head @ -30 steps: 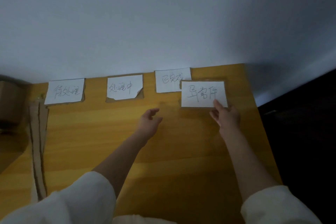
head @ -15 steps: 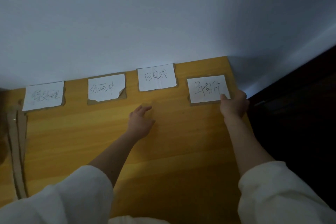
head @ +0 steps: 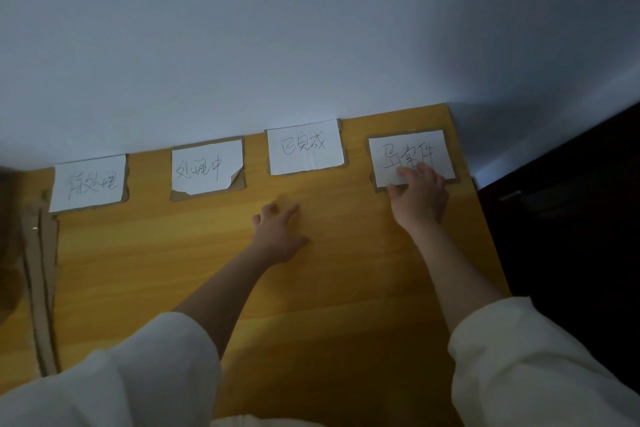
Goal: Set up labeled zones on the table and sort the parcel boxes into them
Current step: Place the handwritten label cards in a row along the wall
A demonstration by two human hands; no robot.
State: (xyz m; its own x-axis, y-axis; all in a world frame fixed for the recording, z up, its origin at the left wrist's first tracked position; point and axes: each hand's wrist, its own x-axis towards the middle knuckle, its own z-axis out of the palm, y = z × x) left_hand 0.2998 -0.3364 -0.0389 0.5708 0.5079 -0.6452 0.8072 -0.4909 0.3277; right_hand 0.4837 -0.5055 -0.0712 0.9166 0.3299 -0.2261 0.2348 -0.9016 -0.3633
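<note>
- Label card four [head: 412, 154] lies flat on the desk [head: 346, 288] at the 1 o'clock position, close to the wall and to the desk's right edge; it closes the row of zone markers.
- Right hand [head: 420, 196] rests on this card's near edge with fingers extended and lightly spread, gripping nothing. Judged purpose: press the card flat and hold it square in place.
- Left hand [head: 278, 234] rests on bare desk at 12 o'clock, fingers loose and spread, holding nothing. Judged purpose: brace the reach.
- Third label card [head: 304, 146], second label card [head: 207, 166] and first label card [head: 88, 183] run toward 10 o'clock, each apart from its neighbour, leaving desk surface in front as a zone.
- Second label card has a torn, curled near-right corner.
- Cardboard strips [head: 38, 288] lie along the left edge at 9 o'clock.
- No parcel boxes are clearly visible; sorting appears not yet started.
</note>
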